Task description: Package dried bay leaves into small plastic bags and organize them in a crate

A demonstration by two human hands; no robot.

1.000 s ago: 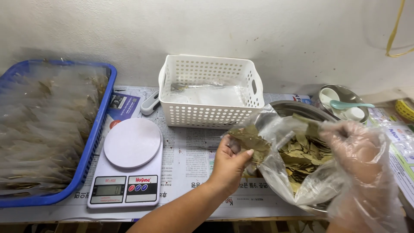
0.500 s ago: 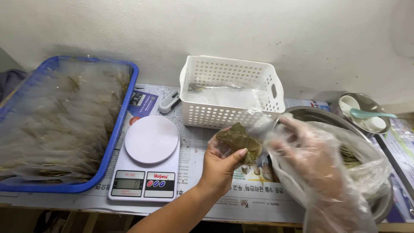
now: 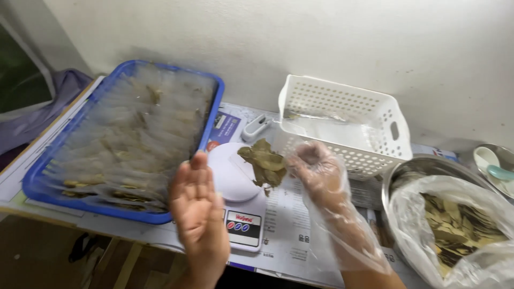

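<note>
Resting dried leaves on the scale, my gloved right hand is loosely pinching them; left hand is hovering open. Overhanging leaves could slide off.

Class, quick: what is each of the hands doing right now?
Left hand: open, empty, palm up.
Right hand, in a clear glove: closing on a packet of dried leaves above the scale.
</note>
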